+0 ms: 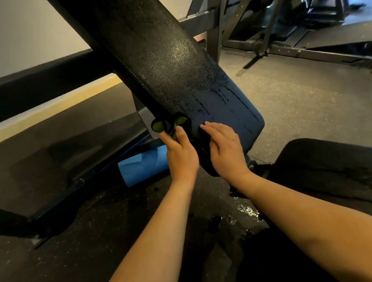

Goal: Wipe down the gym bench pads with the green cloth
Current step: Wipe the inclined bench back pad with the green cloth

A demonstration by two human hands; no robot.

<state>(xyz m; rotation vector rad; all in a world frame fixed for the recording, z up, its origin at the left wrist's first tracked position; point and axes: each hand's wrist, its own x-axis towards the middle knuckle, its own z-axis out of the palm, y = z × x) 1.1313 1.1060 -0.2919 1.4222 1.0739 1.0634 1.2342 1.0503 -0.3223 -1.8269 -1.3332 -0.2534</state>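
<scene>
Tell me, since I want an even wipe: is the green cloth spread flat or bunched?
Bunched. The left hand pinches the green cloth into a crumpled wad at the back pad's edge; only small green patches show.

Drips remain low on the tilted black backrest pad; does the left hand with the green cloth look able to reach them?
Probably yes: left hand holds green cloth beside the pad; nothing blocks it.

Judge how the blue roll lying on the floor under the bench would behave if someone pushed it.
The blue roll looks cylindrical and lies on its side, so a sideways push would probably make it roll. It appears to be wound sheet material, so likely light and slightly squashy. Wet patches on the floor nearby might dampen it.
</scene>
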